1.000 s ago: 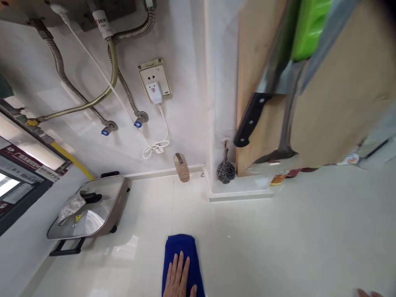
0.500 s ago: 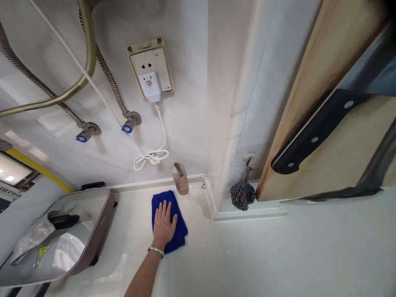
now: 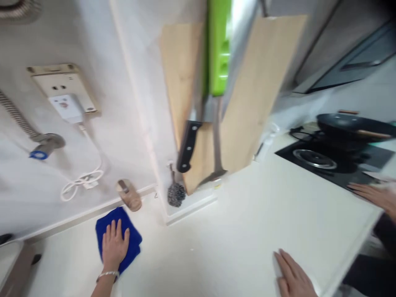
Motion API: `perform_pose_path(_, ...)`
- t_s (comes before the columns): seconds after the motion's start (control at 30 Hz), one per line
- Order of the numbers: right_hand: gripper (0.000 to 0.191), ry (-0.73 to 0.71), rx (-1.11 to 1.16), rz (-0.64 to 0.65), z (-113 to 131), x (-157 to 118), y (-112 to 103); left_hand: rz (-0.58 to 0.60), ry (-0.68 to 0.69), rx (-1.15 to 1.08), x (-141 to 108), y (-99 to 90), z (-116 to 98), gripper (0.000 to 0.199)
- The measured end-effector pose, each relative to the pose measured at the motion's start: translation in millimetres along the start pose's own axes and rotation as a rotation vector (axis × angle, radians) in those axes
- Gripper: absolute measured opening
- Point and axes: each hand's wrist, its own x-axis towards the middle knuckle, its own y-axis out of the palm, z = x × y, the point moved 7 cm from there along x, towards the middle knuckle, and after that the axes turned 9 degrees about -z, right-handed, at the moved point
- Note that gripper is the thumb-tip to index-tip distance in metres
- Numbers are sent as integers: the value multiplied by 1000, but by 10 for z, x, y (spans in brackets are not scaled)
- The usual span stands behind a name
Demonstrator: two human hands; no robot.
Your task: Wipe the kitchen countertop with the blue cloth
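My left hand (image 3: 115, 247), with a silver bracelet at its wrist, lies flat on a folded blue cloth (image 3: 133, 239) on the white countertop (image 3: 216, 243). Its fingers are stretched out and the thumb stands apart. Just behind the cloth, by the wall, is a small translucent brown cup (image 3: 131, 197) with a handle. At the lower right my right hand (image 3: 292, 274) is palm down on or just over the countertop, fingers extended, nothing visible in it. Its wrist is outside the view.
Another person's hand (image 3: 375, 197) is by the black cooktop (image 3: 324, 163), where a wok (image 3: 352, 126) sits. A wooden board (image 3: 262, 82), a black-handled knife (image 3: 187, 150), a green-handled tool (image 3: 219, 62) and a steel scrubber (image 3: 176, 194) hang by the wall corner. A plugged charger (image 3: 66, 108) is left.
The view has swung right, bringing in the cooktop, my right hand and another person's hand. My left hand stays flat on the blue cloth by the cup.
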Motion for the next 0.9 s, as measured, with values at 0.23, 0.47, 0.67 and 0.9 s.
perform_pose_path(0.23, 72, 28, -26, 9, 170, 73, -109, -17, 152, 14, -1068, -86, -662, 69)
perform_pose_path(0.47, 82, 86, 0, 37, 226, 207, -206, -30, 452, -161, -2062, -108, -2231, 73)
perform_pose_path(0.67, 80, 103, 76, 10, 225, 244, -269, 121, 597, -302, -2568, 11, -3480, 79)
perform_pose_path(0.9, 56, 361, 446, -184, -104, 83, -227, 220, 721, -412, -2771, 178, -4874, 73)
